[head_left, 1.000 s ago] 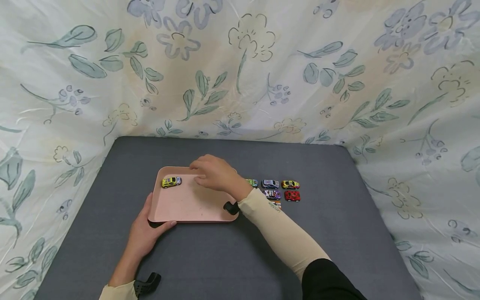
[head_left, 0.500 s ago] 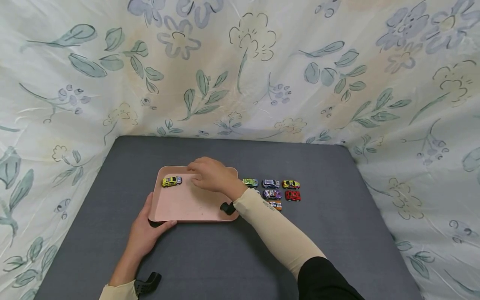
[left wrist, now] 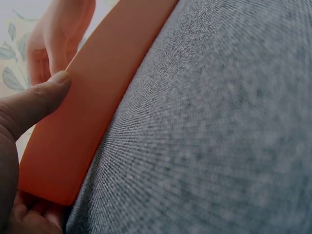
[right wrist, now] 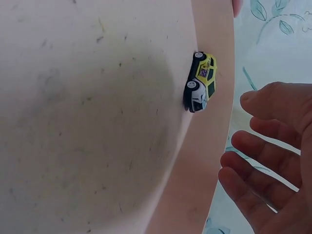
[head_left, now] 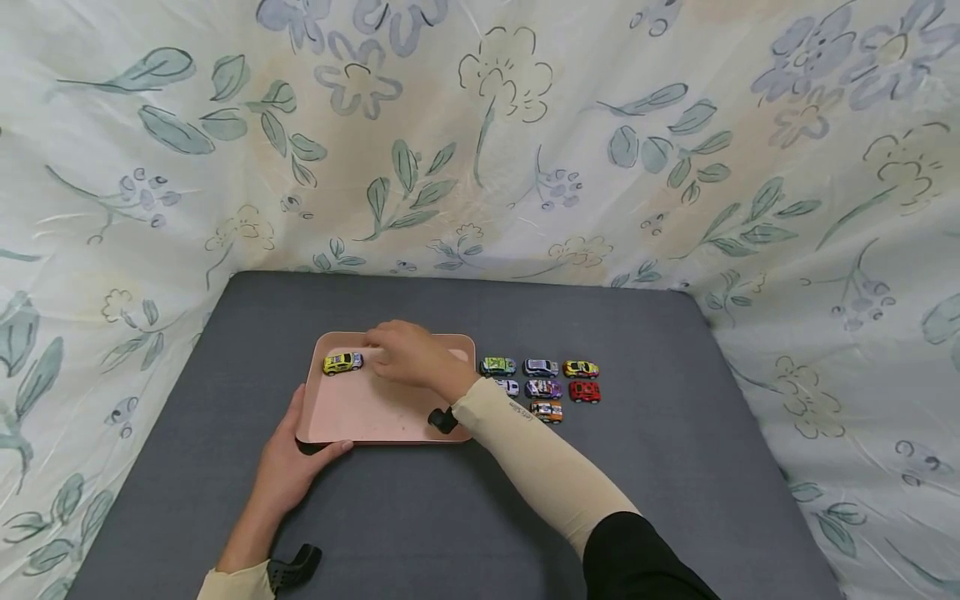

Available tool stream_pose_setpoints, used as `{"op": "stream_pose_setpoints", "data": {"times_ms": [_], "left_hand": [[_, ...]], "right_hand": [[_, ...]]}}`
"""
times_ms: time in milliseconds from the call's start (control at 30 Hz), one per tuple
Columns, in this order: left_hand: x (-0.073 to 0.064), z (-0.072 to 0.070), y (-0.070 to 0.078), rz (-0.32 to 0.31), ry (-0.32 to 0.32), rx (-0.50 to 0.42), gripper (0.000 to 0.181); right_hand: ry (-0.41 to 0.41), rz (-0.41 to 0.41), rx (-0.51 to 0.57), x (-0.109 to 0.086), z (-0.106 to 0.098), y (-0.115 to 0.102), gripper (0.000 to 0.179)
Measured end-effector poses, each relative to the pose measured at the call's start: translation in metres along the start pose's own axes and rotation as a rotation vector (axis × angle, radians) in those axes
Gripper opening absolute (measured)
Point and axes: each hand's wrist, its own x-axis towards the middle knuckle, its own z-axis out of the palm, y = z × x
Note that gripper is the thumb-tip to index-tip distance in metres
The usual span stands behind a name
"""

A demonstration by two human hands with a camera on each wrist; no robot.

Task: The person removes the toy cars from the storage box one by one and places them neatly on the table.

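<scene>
My left hand grips the near left corner of a pink tray. In the left wrist view, its thumb lies at the tray's upper edge and fingers reach under the lower one. A yellow toy car sits inside the tray, near the far left corner. Over the tray, to the right of that car, hovers my right hand. The right wrist view shows its fingers loosely bent and apart, holding nothing; the toy car stands by the tray wall, clear of them.
Right of the tray, several toy cars stand in rows, among them a green one, a red one and an orange one. My right forearm partly covers a white car. A floral curtain surrounds the grey table.
My right hand has drifted slightly left and nearer to me over the tray, uncovering more of the cars on the right. The left hand, tray and yellow car have stayed put.
</scene>
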Motion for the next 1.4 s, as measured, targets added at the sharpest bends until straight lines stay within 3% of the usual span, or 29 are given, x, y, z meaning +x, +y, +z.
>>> {"op": "stream_pose_setpoints", "data": {"times_ms": [700, 1067, 1267, 1400], "left_hand": [[0.0, 0.0, 0.0, 0.017, 0.0, 0.001, 0.119], [0.003, 0.003, -0.002, 0.035, -0.001, 0.01, 0.119], [0.004, 0.003, -0.003, 0.048, 0.0, 0.013, 0.118], [0.002, 0.003, -0.004, 0.054, 0.004, 0.011, 0.118]], "right_hand": [[-0.011, -0.017, 0.007, 0.021, 0.019, -0.009, 0.041], [0.01, -0.071, 0.002, 0.027, 0.027, -0.008, 0.03], [0.013, -0.079, 0.031, 0.029, 0.031, -0.008, 0.044], [0.011, -0.087, 0.037, 0.031, 0.032, -0.009, 0.042]]}}
